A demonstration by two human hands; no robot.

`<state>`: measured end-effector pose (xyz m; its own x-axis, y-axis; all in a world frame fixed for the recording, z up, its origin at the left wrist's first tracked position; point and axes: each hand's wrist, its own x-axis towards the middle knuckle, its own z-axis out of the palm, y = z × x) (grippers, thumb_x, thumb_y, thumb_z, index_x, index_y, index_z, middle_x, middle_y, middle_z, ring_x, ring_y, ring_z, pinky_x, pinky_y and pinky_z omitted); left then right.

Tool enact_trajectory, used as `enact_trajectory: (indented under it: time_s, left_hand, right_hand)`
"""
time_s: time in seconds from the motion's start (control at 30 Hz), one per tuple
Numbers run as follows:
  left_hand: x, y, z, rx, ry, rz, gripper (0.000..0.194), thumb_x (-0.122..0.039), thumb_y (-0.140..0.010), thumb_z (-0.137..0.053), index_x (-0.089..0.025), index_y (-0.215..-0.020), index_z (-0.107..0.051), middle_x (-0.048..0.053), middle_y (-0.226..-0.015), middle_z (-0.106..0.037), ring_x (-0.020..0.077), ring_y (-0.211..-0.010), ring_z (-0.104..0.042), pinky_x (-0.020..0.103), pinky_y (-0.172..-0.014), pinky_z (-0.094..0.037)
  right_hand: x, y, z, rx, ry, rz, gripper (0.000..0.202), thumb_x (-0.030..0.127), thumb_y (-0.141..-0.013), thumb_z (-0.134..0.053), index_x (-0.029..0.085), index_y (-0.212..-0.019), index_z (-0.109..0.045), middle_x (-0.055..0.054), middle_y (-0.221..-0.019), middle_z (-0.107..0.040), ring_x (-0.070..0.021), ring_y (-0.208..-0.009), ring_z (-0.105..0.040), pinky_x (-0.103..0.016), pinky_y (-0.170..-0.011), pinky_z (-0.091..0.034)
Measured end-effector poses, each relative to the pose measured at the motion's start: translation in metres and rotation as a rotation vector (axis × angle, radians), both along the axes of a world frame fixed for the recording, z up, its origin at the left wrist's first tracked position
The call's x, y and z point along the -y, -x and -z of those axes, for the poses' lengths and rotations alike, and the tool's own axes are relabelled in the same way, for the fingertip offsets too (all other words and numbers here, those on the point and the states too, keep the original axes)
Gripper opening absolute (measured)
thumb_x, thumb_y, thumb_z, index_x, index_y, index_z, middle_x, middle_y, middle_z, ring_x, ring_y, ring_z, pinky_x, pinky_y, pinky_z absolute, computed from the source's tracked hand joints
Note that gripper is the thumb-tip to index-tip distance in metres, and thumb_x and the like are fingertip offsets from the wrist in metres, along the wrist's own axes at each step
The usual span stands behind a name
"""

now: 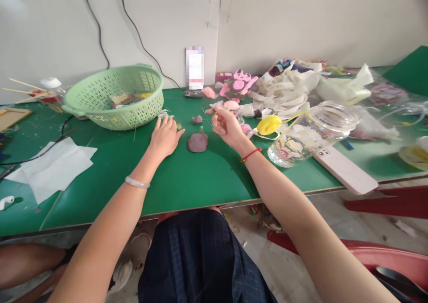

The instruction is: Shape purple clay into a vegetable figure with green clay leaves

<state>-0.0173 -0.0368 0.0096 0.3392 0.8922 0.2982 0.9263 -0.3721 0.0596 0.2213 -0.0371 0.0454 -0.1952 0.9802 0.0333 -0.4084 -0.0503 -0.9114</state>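
Observation:
My left hand [165,138] lies palm down on the green table, fingers stretched out, by the front of the green basket [133,116]. A small green lump [179,126] sits at its fingertips, partly hidden. My right hand [228,125] is raised a little over the table with its fingers curled; a pale scrap shows above them, and what they hold, if anything, is unclear. Between my hands rests a dull purple clay lump [197,143] with a green stub [201,129] at its top. A smaller mauve clay piece [197,119] lies behind it, near thin wires [206,117].
A clear jar [290,149] lies tilted beside a yellow lid [269,124] and a pale phone [346,169]. Another phone [195,69] stands against the wall. Pink clay figures [239,84] and white strips [281,91] crowd the back right. Paper sheets [55,169] lie left.

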Motion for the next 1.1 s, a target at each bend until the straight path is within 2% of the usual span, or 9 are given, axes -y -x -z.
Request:
enact_trajectory:
  time_s: [0.1, 0.17, 0.23, 0.37, 0.53, 0.7, 0.8, 1.0, 1.1]
  left_hand:
    - [-0.002, 0.004, 0.004, 0.095, -0.050, 0.043, 0.070, -0.056, -0.107, -0.043, -0.008, -0.157, -0.053, 0.027, -0.161, -0.054, 0.0455, -0.158, -0.040, 0.073, -0.130, -0.021]
    - [-0.001, 0.003, -0.001, 0.157, -0.078, 0.083, 0.074, -0.059, -0.105, -0.050, -0.010, -0.160, -0.050, 0.027, -0.160, -0.055, 0.0466, -0.158, -0.041, 0.074, -0.129, -0.020]
    - [0.002, -0.001, -0.010, 0.209, -0.108, 0.159, 0.070, -0.057, -0.104, -0.055, -0.014, -0.159, -0.051, 0.023, -0.160, -0.057, 0.0434, -0.156, -0.044, 0.069, -0.131, -0.020]
    - [0.013, -0.011, -0.027, 0.298, -0.135, 0.283, 0.055, -0.049, -0.104, -0.062, -0.024, -0.153, -0.059, 0.014, -0.152, -0.066, 0.0343, -0.144, -0.058, 0.057, -0.128, -0.033]
    - [0.019, -0.019, -0.028, 0.415, -0.176, 0.396, 0.028, -0.040, -0.104, -0.064, -0.024, -0.123, -0.078, 0.010, -0.124, -0.080, 0.0288, -0.118, -0.073, 0.047, -0.112, -0.050]
    - [0.021, -0.021, -0.026, 0.600, -0.161, 0.418, 0.026, -0.044, -0.101, -0.068, -0.025, -0.114, -0.081, 0.008, -0.116, -0.082, 0.0254, -0.108, -0.076, 0.041, -0.101, -0.057]
    - [0.022, -0.022, -0.027, 0.651, -0.139, 0.414, 0.026, -0.047, -0.100, -0.069, -0.025, -0.100, -0.081, 0.007, -0.107, -0.083, 0.0244, -0.100, -0.077, 0.039, -0.095, -0.059]
    - [0.020, -0.021, -0.030, 0.633, -0.165, 0.306, 0.032, -0.045, -0.105, -0.059, -0.022, -0.088, -0.072, 0.005, -0.088, -0.077, 0.0190, -0.083, -0.070, 0.033, -0.083, -0.055]
    - [0.018, -0.019, -0.030, 0.636, -0.128, 0.279, 0.038, -0.047, -0.108, -0.050, -0.022, -0.084, -0.065, 0.004, -0.085, -0.073, 0.0187, -0.081, -0.067, 0.032, -0.081, -0.054]
  right_hand:
    - [0.001, 0.001, 0.001, 0.034, -0.046, -0.010, 0.028, 0.044, -0.094, -0.075, 0.017, -0.090, -0.068, 0.009, -0.056, -0.053, -0.0037, -0.039, -0.023, -0.024, -0.039, -0.019]
    - [0.001, 0.004, 0.003, 0.086, -0.082, -0.022, 0.033, 0.049, -0.093, -0.076, 0.017, -0.089, -0.069, 0.008, -0.057, -0.054, -0.0039, -0.040, -0.024, -0.025, -0.039, -0.018]
    - [0.001, 0.007, 0.006, 0.170, -0.139, -0.038, 0.040, 0.057, -0.093, -0.075, 0.017, -0.087, -0.070, 0.007, -0.058, -0.055, -0.0046, -0.041, -0.027, -0.025, -0.040, -0.018]
    - [0.005, 0.015, 0.011, 0.390, -0.333, -0.059, 0.057, 0.073, -0.086, -0.073, 0.017, -0.074, -0.067, 0.003, -0.057, -0.056, -0.0066, -0.046, -0.038, -0.025, -0.043, -0.025]
    - [0.011, 0.019, 0.010, 0.505, -0.462, -0.117, 0.068, 0.083, -0.085, -0.065, 0.018, -0.066, -0.061, 0.003, -0.052, -0.049, -0.0093, -0.051, -0.043, -0.024, -0.045, -0.028]
    - [0.014, 0.016, 0.004, 0.518, -0.479, -0.240, 0.068, 0.081, -0.088, -0.064, 0.018, -0.064, -0.060, 0.004, -0.049, -0.047, -0.0068, -0.045, -0.037, -0.023, -0.043, -0.025]
    - [0.014, 0.014, 0.005, 0.522, -0.458, -0.259, 0.067, 0.080, -0.087, -0.067, 0.018, -0.063, -0.061, 0.004, -0.048, -0.048, -0.0057, -0.043, -0.036, -0.023, -0.042, -0.025]
    - [0.010, 0.015, 0.008, 0.449, -0.381, -0.109, 0.066, 0.082, -0.087, -0.065, 0.018, -0.073, -0.068, 0.002, -0.058, -0.056, -0.0062, -0.045, -0.040, -0.024, -0.042, -0.028]
    - [0.009, 0.016, 0.007, 0.430, -0.384, -0.043, 0.061, 0.080, -0.082, -0.072, 0.019, -0.078, -0.070, 0.002, -0.062, -0.057, -0.0084, -0.052, -0.046, -0.024, -0.044, -0.031]
